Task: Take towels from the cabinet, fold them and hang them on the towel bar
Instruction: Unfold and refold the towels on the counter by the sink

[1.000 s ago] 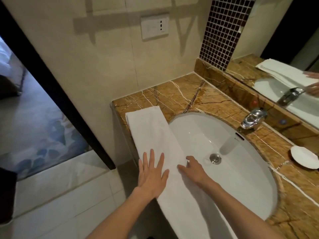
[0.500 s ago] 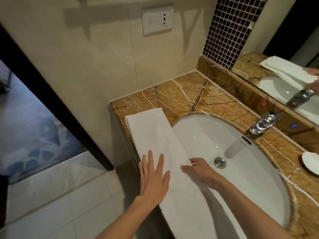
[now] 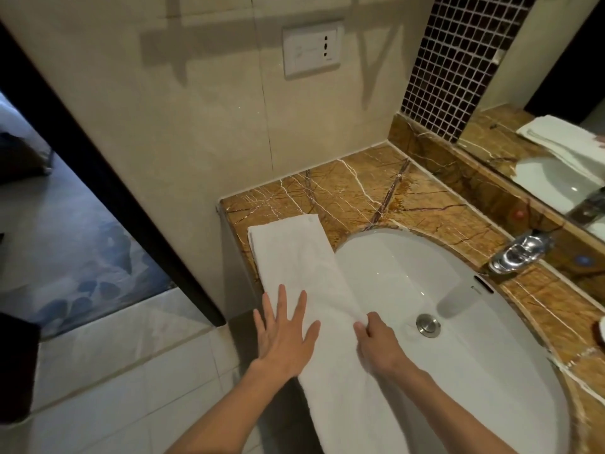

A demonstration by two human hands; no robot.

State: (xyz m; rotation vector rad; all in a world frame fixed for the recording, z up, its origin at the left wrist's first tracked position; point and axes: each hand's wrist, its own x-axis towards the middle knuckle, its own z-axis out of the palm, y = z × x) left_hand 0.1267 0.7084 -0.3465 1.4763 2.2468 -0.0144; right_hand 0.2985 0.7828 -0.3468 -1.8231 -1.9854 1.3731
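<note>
A long white towel (image 3: 296,257), folded into a narrow strip, lies along the front left of the brown marble counter (image 3: 360,188) and over the left rim of the white sink (image 3: 458,322). My left hand (image 3: 283,332) lies flat with fingers spread on the towel's left edge. My right hand (image 3: 376,345) pinches the towel's right edge at the sink rim, fingers curled. No towel bar or cabinet is in view.
A chrome faucet (image 3: 520,252) stands at the sink's back right, below a mirror (image 3: 556,142). A wall socket plate (image 3: 311,49) sits above the counter. A dark door frame (image 3: 108,165) and tiled floor (image 3: 114,371) lie to the left.
My right hand has curled from resting on the towel to pinching its right edge. My left hand stays flat in the same place. The view has shifted slightly.
</note>
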